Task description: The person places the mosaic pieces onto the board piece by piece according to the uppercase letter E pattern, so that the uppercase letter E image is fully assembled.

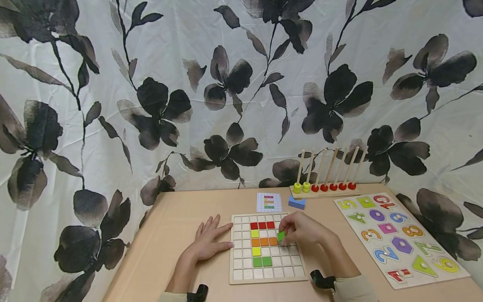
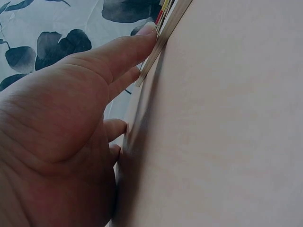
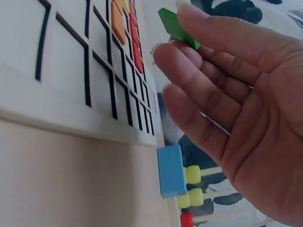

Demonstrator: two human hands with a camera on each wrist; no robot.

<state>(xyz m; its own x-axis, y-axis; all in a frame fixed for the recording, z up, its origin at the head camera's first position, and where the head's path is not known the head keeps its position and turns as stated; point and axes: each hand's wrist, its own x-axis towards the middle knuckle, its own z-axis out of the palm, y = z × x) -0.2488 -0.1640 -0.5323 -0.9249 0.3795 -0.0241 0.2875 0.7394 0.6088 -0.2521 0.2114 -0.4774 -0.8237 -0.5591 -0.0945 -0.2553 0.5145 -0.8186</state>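
A wooden grid board (image 1: 247, 278) with white squares lies on the table, bearing red tiles (image 1: 262, 225), yellow tiles (image 1: 256, 251), orange tiles (image 1: 264, 242) and two green tiles (image 1: 262, 261). Between thumb and fingers, my right hand (image 1: 303, 228) pinches a green square tile (image 3: 176, 28) above the board's right half. My left hand (image 1: 207, 242) has its fingers spread beside the board; in the left wrist view its thumb (image 2: 128, 49) touches the board's edge. A small card (image 1: 269, 202) printed with a coloured pattern sits behind the board.
A blue block (image 1: 297, 203) stands beside the card. At the back right is a peg rack (image 1: 326, 193) with yellow and red beads. A number and shape puzzle board (image 1: 401, 241) covers the table's right side. A floral cloth (image 1: 241, 84) hangs behind.
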